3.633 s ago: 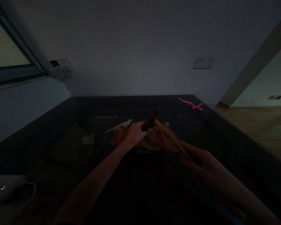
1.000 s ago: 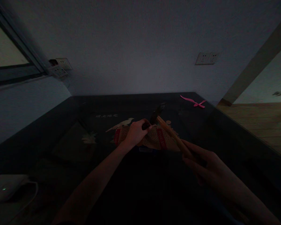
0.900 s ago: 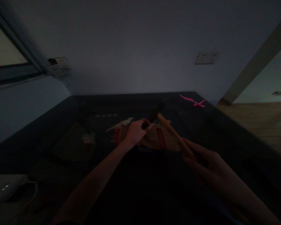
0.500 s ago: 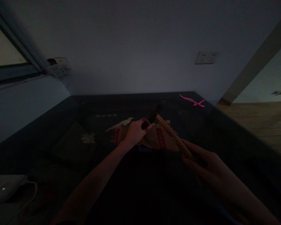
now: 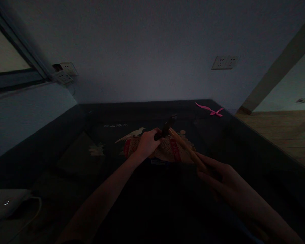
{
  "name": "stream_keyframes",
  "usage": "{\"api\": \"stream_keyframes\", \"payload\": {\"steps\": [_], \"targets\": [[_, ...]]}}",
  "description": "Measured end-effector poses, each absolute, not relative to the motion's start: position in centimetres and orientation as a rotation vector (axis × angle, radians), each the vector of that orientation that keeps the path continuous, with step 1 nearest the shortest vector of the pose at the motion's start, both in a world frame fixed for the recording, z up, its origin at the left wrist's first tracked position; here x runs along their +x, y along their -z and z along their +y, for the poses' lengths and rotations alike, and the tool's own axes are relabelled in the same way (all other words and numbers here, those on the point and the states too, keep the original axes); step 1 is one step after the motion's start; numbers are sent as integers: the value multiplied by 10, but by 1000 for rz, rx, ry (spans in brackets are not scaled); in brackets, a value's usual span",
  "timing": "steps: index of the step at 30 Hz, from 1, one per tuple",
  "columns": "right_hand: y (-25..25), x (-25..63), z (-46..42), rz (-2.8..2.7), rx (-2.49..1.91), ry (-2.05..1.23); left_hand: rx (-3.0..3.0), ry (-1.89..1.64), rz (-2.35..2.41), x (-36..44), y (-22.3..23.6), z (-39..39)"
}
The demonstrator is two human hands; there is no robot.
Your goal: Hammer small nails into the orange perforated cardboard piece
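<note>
My right hand (image 5: 218, 176) is closed around the wooden handle of a hammer (image 5: 184, 145). Its dark head is low, right beside the fingertips of my left hand (image 5: 148, 140). Those fingers are bent together in a pinch; whatever is between them is hidden by the hammer head and the dim light. Under my left hand lies a tan, dark-speckled piece of packaging or cloth (image 5: 167, 150) with red bands. Below its near edge a dark blue item with a pale label (image 5: 158, 162) shows in part.
All this rests on a dark tabletop (image 5: 147, 112) decorated with a pale bird and lettering. A pink ribbon (image 5: 213, 112) lies at the far right corner. A white device with a cord (image 5: 8, 201) sits at left. Wall sockets (image 5: 223, 62) are behind; the light is very dim.
The hammer head has come down slightly and to the left, nearer my left fingertips. My left hand has stayed in about the same place.
</note>
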State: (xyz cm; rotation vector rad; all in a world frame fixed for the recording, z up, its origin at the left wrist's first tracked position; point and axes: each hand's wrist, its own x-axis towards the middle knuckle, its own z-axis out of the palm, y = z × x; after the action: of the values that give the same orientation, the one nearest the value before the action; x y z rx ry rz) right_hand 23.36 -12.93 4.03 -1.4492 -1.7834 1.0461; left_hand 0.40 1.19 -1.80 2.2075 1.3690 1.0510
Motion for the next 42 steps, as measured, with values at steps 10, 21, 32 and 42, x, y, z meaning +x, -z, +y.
{"api": "stream_keyframes", "payload": {"steps": [10,21,32,42], "targets": [[-38,235,-130,-1766,-1479,-1067,2186,-1041,1373,6,14,10],[-37,235,-129,-1661,-1464,-1130,2206,-1055,1366,5,16,10],[-13,249,-124,-1323,-1384,-1213,2268,-1054,1272,8,9,9],[-6,255,-118,-1234,-1378,-1273,2495,-852,1147,11,-46,-59]]}}
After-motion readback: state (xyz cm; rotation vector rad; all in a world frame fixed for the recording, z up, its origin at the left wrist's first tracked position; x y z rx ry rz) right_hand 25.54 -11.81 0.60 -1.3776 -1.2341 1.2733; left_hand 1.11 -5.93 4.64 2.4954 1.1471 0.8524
